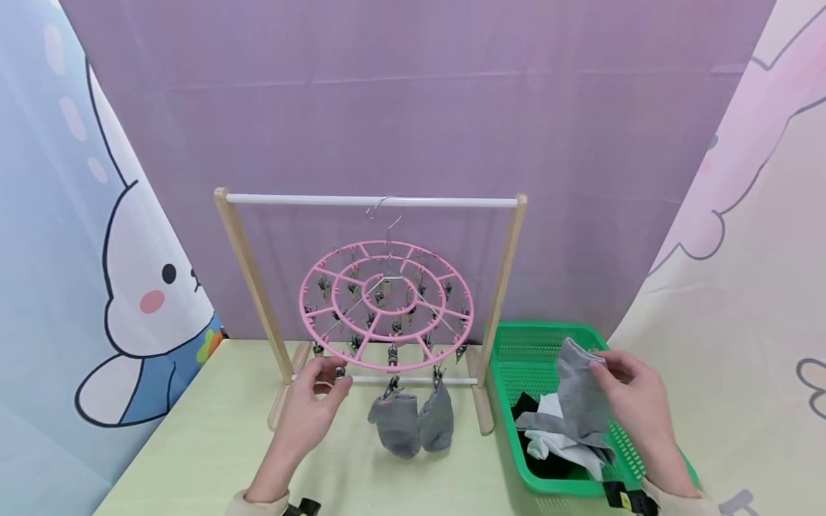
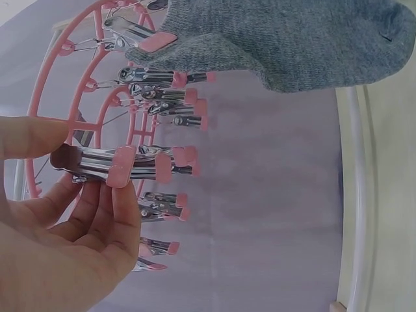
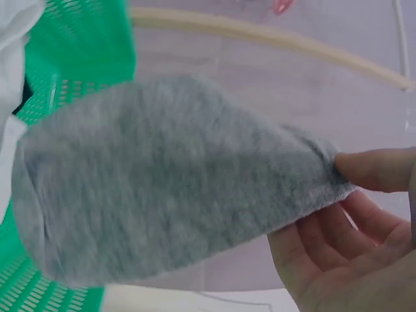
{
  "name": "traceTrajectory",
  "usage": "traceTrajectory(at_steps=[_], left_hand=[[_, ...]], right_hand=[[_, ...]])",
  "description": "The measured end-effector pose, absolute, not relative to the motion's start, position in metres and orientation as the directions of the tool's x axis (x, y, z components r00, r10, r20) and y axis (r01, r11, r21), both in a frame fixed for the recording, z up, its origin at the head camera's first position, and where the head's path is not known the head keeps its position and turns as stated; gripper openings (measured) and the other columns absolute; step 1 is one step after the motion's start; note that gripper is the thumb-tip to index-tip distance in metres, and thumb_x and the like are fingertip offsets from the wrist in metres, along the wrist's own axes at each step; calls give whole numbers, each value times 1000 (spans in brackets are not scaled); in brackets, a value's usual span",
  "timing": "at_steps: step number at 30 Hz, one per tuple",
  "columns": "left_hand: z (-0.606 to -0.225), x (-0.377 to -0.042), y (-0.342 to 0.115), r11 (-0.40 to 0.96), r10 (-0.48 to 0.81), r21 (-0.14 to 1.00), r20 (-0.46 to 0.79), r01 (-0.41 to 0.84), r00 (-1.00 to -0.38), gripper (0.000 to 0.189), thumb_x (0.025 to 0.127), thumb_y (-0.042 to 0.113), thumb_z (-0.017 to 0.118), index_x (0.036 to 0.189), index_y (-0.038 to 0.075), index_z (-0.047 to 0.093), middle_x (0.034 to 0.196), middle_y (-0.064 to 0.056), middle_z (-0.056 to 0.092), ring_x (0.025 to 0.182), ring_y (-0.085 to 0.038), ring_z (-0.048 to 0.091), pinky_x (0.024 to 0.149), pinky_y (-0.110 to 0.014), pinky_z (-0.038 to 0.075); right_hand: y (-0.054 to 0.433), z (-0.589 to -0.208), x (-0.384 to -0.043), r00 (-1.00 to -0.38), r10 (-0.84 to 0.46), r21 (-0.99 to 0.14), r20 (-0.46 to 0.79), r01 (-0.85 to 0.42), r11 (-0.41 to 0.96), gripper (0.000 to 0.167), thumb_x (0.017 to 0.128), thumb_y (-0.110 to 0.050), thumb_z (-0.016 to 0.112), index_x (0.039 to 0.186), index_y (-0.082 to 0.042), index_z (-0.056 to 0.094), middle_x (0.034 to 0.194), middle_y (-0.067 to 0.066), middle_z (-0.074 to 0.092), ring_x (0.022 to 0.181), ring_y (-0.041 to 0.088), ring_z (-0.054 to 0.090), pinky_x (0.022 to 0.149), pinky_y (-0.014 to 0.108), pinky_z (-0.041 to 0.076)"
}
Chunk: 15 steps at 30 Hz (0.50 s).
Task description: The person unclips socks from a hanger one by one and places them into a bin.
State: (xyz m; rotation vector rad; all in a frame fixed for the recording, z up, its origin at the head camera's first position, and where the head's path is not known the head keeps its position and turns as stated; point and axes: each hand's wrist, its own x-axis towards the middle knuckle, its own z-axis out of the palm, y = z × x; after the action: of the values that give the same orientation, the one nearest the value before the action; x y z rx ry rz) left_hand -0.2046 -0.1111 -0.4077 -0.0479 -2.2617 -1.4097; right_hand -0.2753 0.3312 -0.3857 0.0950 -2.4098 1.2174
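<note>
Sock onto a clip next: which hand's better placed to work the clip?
Left, I'd say: the left hand pinches a clip, while the right hand holds a gray sock over the basket.

From the head: looks forward and down from above and in front of the pink hanger point(image 1: 361, 365), far enough back to fit the drying rack point(image 1: 255, 287) plus the green basket point(image 1: 540, 325) right of the hanger. From the left wrist: sits super close to the hanger's near left edge, tipped sideways, facing through it toward the purple backdrop point(image 2: 273, 195). Shares the left hand point(image 2: 71, 253), clips point(image 2: 97, 164) and a hanging grey sock point(image 2: 292, 39) with the head view. From the right wrist: well right of the hanger, tipped the opposite way, really close to the held sock point(image 3: 175, 175), facing the same backdrop. Shares that sock plus the basket with the head view.
</note>
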Motion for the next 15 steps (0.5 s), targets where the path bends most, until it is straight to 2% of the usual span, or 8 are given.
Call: traceTrajectory(at_steps=[4, 7, 10, 15], left_hand=[[-408, -204, -112, 473, -216, 842, 397, 260, -892, 25, 95, 5, 69, 120, 3, 65, 97, -4, 65, 92, -17, 60, 85, -28, 52], [-408, -204, -111, 475, -217, 841, 396, 258, -892, 26, 95, 6, 69, 120, 3, 65, 97, -4, 65, 92, -17, 60, 85, -28, 52], [-408, -203, -111, 476, -215, 839, 400, 261, -891, 26, 95, 6, 69, 121, 3, 65, 98, -4, 65, 92, -17, 60, 85, -28, 52], [-408, -202, -109, 475, -205, 835, 412, 278, -888, 27, 95, 6, 69, 121, 2, 65, 99, -4, 65, 92, -16, 61, 84, -27, 53]], right_hand=[[336, -397, -281, -907, 147, -718, 393, -203, 666, 24, 98, -16, 67, 111, 4, 71, 99, 17, 72, 78, -3, 55, 62, 16, 46], [338, -407, -285, -931, 86, -673, 356, -191, 715, 24, 98, -12, 66, 112, 7, 70, 99, 21, 72, 82, 14, 63, 63, 23, 50], [337, -417, -288, -967, -26, -640, 254, -188, 745, 24, 99, -12, 64, 113, 7, 69, 102, 19, 72, 90, 30, 67, 68, 34, 54], [332, -428, -289, -983, -144, -641, 113, -183, 746, 22, 99, -14, 66, 113, 1, 71, 105, 12, 73, 96, 31, 67, 73, 41, 55]])
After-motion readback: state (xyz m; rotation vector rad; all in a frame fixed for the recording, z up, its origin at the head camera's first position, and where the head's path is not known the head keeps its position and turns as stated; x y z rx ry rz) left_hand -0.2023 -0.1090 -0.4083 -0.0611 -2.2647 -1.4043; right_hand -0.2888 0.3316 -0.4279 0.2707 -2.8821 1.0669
